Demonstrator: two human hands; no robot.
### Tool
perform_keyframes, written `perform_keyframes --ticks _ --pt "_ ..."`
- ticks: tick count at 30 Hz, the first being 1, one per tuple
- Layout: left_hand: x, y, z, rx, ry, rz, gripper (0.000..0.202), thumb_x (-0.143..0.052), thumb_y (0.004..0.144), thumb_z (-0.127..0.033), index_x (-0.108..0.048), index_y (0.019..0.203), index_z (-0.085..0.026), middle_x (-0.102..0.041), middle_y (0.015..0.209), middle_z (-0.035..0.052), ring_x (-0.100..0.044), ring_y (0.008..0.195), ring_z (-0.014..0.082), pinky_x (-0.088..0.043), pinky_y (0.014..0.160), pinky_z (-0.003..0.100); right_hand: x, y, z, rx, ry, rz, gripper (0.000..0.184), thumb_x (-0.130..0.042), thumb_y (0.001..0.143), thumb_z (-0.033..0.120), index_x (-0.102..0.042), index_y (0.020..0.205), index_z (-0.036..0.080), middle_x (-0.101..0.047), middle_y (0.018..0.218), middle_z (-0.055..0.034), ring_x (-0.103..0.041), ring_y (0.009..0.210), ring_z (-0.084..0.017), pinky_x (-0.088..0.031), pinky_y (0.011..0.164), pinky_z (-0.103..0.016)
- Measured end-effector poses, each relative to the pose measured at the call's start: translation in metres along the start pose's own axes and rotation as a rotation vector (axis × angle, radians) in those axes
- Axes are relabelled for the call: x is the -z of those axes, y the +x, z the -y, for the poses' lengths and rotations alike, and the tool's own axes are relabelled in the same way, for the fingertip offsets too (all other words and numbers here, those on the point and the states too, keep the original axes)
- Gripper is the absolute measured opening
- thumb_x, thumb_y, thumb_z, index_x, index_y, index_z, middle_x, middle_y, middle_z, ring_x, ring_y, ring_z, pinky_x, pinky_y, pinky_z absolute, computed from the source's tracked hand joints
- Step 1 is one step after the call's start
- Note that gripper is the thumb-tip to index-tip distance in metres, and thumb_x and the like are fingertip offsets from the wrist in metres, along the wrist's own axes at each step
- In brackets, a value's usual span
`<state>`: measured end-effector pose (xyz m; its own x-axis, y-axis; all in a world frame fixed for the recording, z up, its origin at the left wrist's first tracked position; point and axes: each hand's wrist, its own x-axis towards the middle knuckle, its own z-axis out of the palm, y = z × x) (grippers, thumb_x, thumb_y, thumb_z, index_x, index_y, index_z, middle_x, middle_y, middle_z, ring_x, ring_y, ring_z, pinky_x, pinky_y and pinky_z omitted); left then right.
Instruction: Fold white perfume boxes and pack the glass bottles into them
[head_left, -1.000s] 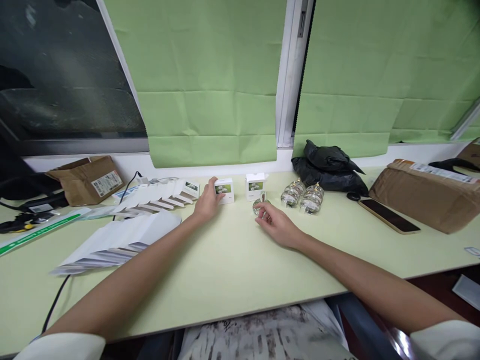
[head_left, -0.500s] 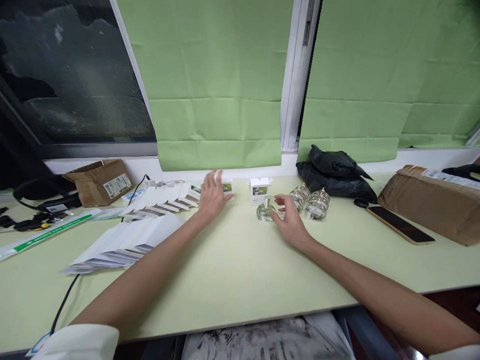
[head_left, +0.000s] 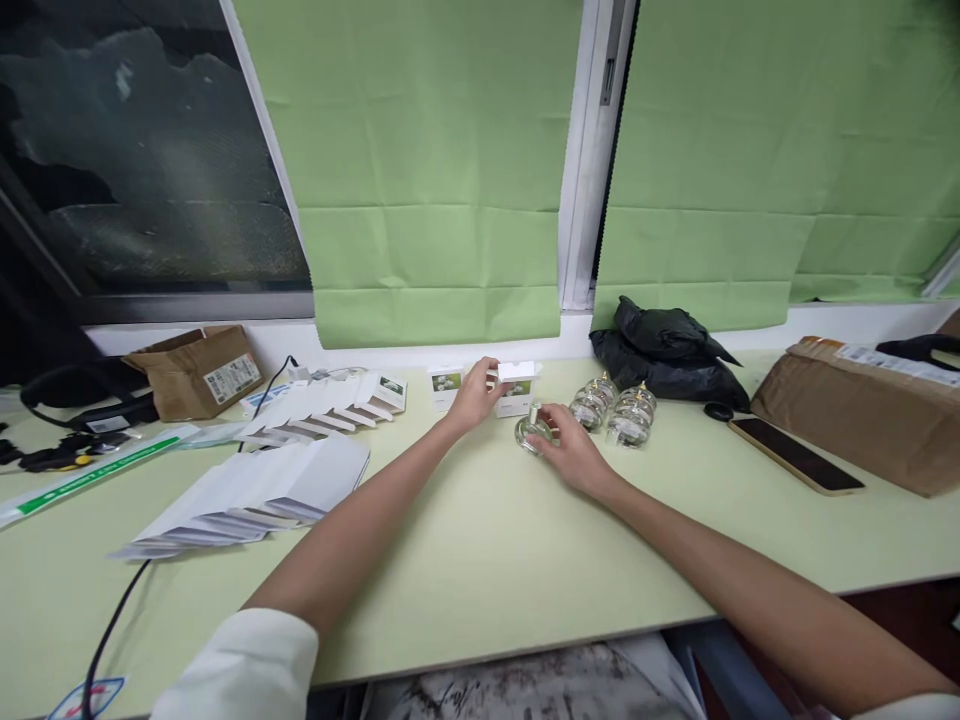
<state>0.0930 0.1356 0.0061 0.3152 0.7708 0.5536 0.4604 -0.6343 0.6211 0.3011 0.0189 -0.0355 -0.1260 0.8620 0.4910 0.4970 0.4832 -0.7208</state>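
Two small white boxes with green picture labels stand upright at the back of the table. The right-hand box has my left hand at its left side, thumb and fingers closed around that edge. A clear glass perfume bottle stands on the table just in front of this box. My right hand holds the bottle from the right, thumb at the front and fingers behind. The other white box stands apart, left of my left hand. Clear ribbed bottles with gold tops are to the right of my right hand.
Folded white cartons lie in two fanned rows on the left, near an open brown box. Black plastic bags, a phone and a large brown package lie on the right. A black cable crosses the left side.
My left hand has moved right, from the left-hand white box to the right-hand one. My right hand has closed on the perfume bottle.
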Motion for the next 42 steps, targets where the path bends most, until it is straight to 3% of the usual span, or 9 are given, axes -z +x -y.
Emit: perform_keyframes --ticks 4,9,14,22,25,29,34,37,42 --pt "0.024 -0.022 -0.017 -0.094 0.065 0.003 0.028 -0.063 0.100 -0.031 -0.056 0.125 -0.022 -0.058 0.133 0.0108 -0.070 0.096 0.0193 -0.060 0.083 0.034 0.002 -0.001 0.003 -0.001 -0.078 0.001 0.026 -0.061 0.098 0.036 -0.060 0.119 0.022 -0.062 0.121 -0.0090 -0.061 0.109 -0.026 -0.053 0.093 -0.042" --pt "0.069 -0.078 -0.031 -0.271 0.489 0.020 0.028 -0.050 0.107 -0.032 -0.057 0.134 -0.026 -0.058 0.142 0.0120 -0.073 0.089 0.0193 -0.059 0.068 0.030 0.002 -0.003 0.003 -0.003 -0.084 0.008 0.024 -0.058 0.099 0.037 -0.059 0.119 0.023 -0.063 0.123 -0.0092 -0.061 0.112 -0.026 -0.052 0.095 -0.043" --pt "0.094 -0.127 -0.027 -0.429 0.533 0.116 0.033 -0.043 0.106 -0.023 -0.068 0.126 -0.030 -0.067 0.135 0.0099 -0.072 0.114 0.0223 -0.061 0.095 0.033 0.001 -0.004 0.000 -0.022 -0.075 0.017 0.029 -0.060 0.098 0.037 -0.058 0.124 0.024 -0.063 0.129 -0.0098 -0.060 0.120 -0.028 -0.052 0.096 -0.044" --pt "0.092 -0.131 -0.036 -0.264 0.424 0.256 0.027 -0.051 0.103 -0.034 -0.067 0.124 -0.037 -0.068 0.131 0.0023 -0.069 0.116 0.0208 -0.060 0.099 0.036 0.007 -0.006 0.007 -0.014 -0.097 0.010 0.028 -0.058 0.098 0.037 -0.059 0.123 0.024 -0.066 0.125 -0.0093 -0.063 0.109 -0.026 -0.053 0.089 -0.041" --pt "0.090 -0.130 -0.034 -0.304 0.456 0.267 0.030 -0.048 0.104 -0.027 -0.066 0.126 -0.035 -0.063 0.137 0.0031 -0.067 0.118 0.0203 -0.058 0.100 0.035 0.007 -0.004 0.006 -0.013 -0.085 -0.007 0.030 -0.059 0.099 0.039 -0.058 0.125 0.026 -0.067 0.124 -0.0083 -0.063 0.106 -0.025 -0.054 0.087 -0.041" --pt "0.086 -0.131 -0.030 -0.421 0.462 0.129 0.034 -0.042 0.105 -0.018 -0.060 0.130 -0.032 -0.055 0.140 0.0104 -0.066 0.109 0.0215 -0.058 0.084 0.034 0.008 -0.001 0.004 0.009 -0.110 -0.022 0.027 -0.059 0.099 0.041 -0.061 0.120 0.025 -0.069 0.118 -0.0080 -0.063 0.103 -0.025 -0.053 0.082 -0.039" --pt "0.076 -0.131 -0.029 -0.396 0.363 0.016 0.027 -0.048 0.107 -0.023 -0.053 0.133 -0.031 -0.052 0.134 0.0121 -0.063 0.095 0.0185 -0.054 0.074 0.030 0.011 0.001 0.006 0.005 -0.177 -0.039 0.022 -0.061 0.099 0.042 -0.065 0.109 0.023 -0.071 0.109 -0.0079 -0.063 0.099 -0.027 -0.050 0.081 -0.039" --pt "0.075 -0.131 -0.030 -0.446 0.402 0.054 0.030 -0.042 0.107 -0.017 -0.053 0.132 -0.030 -0.051 0.135 0.0123 -0.061 0.087 0.0161 -0.052 0.072 0.030 0.015 0.001 0.009 0.024 -0.165 -0.126 0.025 -0.058 0.101 0.046 -0.064 0.109 0.023 -0.069 0.109 -0.0089 -0.062 0.098 -0.028 -0.051 0.084 -0.042" --pt "0.078 -0.133 -0.035 -0.474 0.537 0.154 0.041 -0.038 0.103 -0.012 -0.059 0.131 -0.033 -0.050 0.140 0.0107 -0.060 0.107 0.0219 -0.055 0.078 0.032 0.025 0.000 0.028 0.127 0.006 -0.331 0.027 -0.055 0.104 0.049 -0.059 0.115 0.025 -0.064 0.110 -0.0095 -0.062 0.102 -0.028 -0.054 0.091 -0.045"
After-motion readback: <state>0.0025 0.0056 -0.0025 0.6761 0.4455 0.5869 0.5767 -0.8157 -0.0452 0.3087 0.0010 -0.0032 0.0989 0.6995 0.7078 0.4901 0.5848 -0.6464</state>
